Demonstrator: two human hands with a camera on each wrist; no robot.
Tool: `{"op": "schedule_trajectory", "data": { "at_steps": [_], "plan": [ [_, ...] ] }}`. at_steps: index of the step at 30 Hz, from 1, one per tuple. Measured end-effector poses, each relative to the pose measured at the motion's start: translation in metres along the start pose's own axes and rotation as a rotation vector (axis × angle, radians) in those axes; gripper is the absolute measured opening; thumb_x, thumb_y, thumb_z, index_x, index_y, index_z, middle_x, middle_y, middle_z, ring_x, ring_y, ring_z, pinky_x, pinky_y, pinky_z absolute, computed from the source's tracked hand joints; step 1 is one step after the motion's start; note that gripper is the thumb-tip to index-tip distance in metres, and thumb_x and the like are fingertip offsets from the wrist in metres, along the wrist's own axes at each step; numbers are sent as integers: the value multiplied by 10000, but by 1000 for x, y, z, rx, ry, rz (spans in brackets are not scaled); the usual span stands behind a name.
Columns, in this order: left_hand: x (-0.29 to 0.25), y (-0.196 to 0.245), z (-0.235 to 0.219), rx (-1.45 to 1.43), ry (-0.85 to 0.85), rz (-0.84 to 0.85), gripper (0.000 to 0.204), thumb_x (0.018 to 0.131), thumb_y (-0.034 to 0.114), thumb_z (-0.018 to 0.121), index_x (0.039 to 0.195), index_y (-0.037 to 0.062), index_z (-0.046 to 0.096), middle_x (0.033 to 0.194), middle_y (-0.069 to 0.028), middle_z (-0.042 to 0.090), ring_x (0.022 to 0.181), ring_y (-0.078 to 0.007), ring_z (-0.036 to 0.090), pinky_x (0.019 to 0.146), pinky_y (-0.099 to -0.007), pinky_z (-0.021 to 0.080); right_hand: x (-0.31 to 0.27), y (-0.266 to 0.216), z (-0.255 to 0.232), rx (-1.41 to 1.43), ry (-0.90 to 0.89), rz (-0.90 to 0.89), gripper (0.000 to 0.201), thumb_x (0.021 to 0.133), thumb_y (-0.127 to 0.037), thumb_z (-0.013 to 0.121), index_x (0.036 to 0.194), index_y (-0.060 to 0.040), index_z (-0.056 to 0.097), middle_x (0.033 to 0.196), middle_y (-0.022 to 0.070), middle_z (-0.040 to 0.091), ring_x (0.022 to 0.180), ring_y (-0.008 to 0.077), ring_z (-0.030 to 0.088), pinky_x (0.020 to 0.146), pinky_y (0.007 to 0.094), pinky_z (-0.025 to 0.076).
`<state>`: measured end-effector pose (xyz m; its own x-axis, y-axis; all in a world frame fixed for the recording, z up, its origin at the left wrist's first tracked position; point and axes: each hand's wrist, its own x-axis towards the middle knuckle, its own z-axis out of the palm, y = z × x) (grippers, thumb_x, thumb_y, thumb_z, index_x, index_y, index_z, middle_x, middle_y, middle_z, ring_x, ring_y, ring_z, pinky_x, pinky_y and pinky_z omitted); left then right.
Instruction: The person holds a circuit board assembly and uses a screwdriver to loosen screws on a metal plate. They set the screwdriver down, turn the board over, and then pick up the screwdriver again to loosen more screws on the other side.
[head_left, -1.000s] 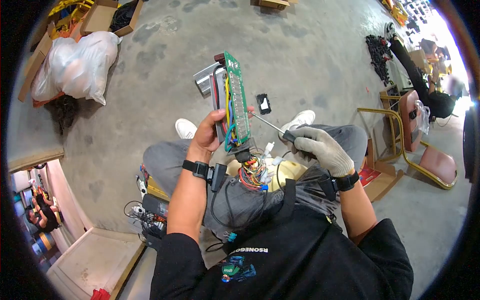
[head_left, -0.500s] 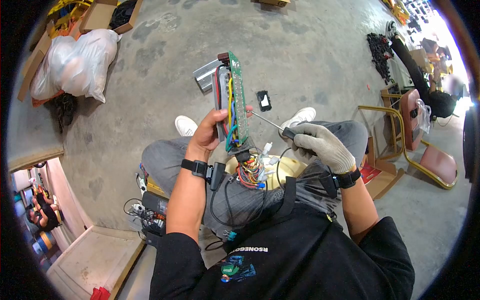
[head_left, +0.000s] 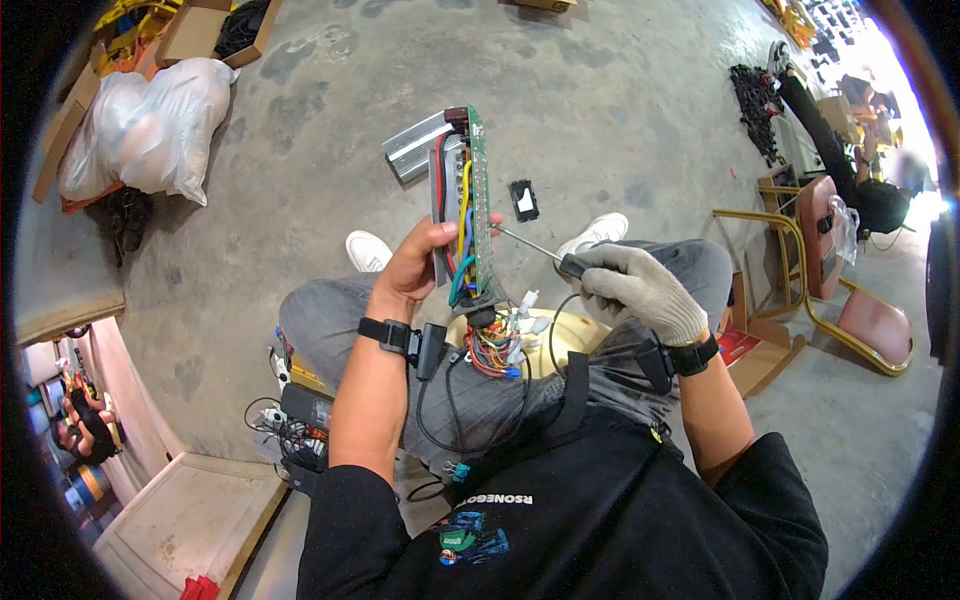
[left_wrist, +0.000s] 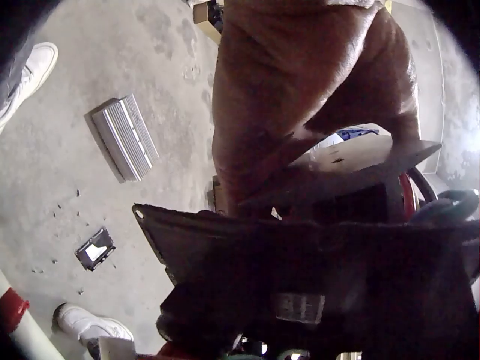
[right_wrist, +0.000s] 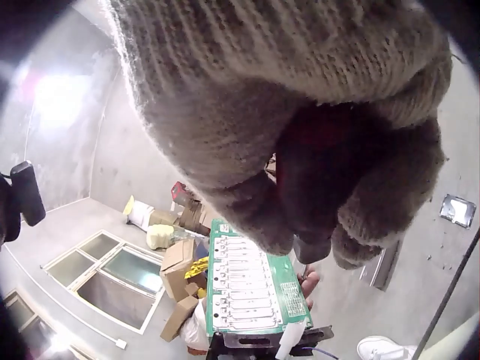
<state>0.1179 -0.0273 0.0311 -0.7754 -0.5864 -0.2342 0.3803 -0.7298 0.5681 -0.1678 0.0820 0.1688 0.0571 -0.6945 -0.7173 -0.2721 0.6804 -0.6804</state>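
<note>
In the head view my bare left hand (head_left: 410, 265) grips a green circuit board (head_left: 480, 190), held upright over my lap with a grey metal plate along its back. Red, black, yellow and blue wires run between board and plate. A bundle of coloured wires with white connectors (head_left: 492, 350) hangs from the board's lower end. My gloved right hand (head_left: 645, 293) holds a screwdriver (head_left: 530, 243) by its dark handle, its shaft pointing left and its tip right at the board's face. Rows of long solder pads show on the board (right_wrist: 251, 289) in the right wrist view.
On the floor ahead lie a silver finned metal case (head_left: 415, 148) and a small black cover (head_left: 523, 200); small dark bits surround the cover (left_wrist: 95, 249) in the left wrist view. White bags (head_left: 150, 130) stand at left, a chair (head_left: 820, 240) at right. Another person is at far right.
The board has turned from showing its green face to nearly edge-on in the head view. The screwdriver follows it slightly left, its tip staying at the board. Both hands keep their hold.
</note>
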Motion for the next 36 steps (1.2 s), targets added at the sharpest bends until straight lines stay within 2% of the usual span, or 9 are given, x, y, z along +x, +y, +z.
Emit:
{"op": "schedule_trajectory", "data": {
  "at_steps": [3, 6, 8, 11, 12, 14, 17, 20, 36],
  "plan": [
    [0, 0, 1, 87, 13, -28, 785, 911, 362, 655, 1524, -54, 396, 1465, -275, 543, 1368, -339, 547, 1077, -415, 511, -2, -5, -2, -127, 56, -16, 419, 899, -269, 640, 1160, 54, 693, 806, 52, 645, 690, 114, 595, 616, 269, 481],
    [1, 0, 1, 171, 20, -59, 802, 896, 381, 666, 1519, -53, 406, 1460, -265, 553, 1374, -332, 545, 1078, -407, 503, 0, -2, -6, -279, 74, -100, 433, 876, -248, 657, 1201, 36, 691, 832, 130, 673, 739, 178, 647, 685, 305, 519],
    [1, -1, 1, 204, 20, -74, 812, 889, 392, 673, 1517, -51, 409, 1458, -260, 557, 1376, -329, 543, 1078, -405, 500, 5, 10, -7, -392, 135, -357, 443, 848, -216, 680, 1232, 5, 690, 889, 204, 696, 848, 253, 696, 785, 338, 537],
    [4, -4, 2, 229, 24, -61, 819, 883, 406, 680, 1511, -49, 416, 1458, -255, 558, 1376, -325, 543, 1075, -403, 504, -3, -1, -9, -461, 179, -396, 414, 849, -166, 698, 1238, -24, 676, 937, 238, 709, 951, 303, 708, 857, 356, 534],
    [4, -5, 1, 227, 31, -65, 824, 879, 411, 683, 1510, -49, 418, 1457, -253, 559, 1375, -325, 544, 1072, -402, 507, -4, -1, -9, -460, 180, -395, 414, 849, -166, 698, 1238, -24, 676, 937, 238, 709, 951, 303, 708, 857, 356, 534],
    [3, -3, 0, 222, 38, -71, 829, 876, 415, 686, 1509, -50, 419, 1457, -252, 560, 1374, -324, 545, 1069, -401, 510, -5, -4, -6, -461, 354, -434, 397, 857, -138, 723, 1222, -7, 637, 939, 192, 716, 912, 246, 710, 828, 339, 537],
    [4, -6, 0, 224, 42, -66, 837, 873, 418, 690, 1509, -52, 417, 1457, -251, 560, 1375, -323, 543, 1067, -401, 514, -11, -22, -7, -285, 353, -300, 370, 875, -135, 737, 1192, 7, 609, 930, 137, 714, 864, 175, 687, 797, 317, 536],
    [4, -6, 1, 199, 51, -72, 836, 875, 410, 688, 1511, -56, 411, 1453, -253, 561, 1373, -324, 545, 1076, -408, 510, -11, -25, -6, -215, 353, -287, 371, 884, -157, 738, 1191, 16, 621, 920, 90, 707, 827, 120, 657, 769, 290, 530],
    [2, -7, -2, 186, 41, -77, 826, 889, 394, 683, 1529, -41, 392, 1444, -259, 564, 1373, -349, 546, 1105, -436, 496, -15, -30, 4, -196, 362, -240, 376, 878, -99, 723, 1217, 11, 605, 889, 70, 691, 793, 112, 648, 729, 285, 529]
  ]
}}
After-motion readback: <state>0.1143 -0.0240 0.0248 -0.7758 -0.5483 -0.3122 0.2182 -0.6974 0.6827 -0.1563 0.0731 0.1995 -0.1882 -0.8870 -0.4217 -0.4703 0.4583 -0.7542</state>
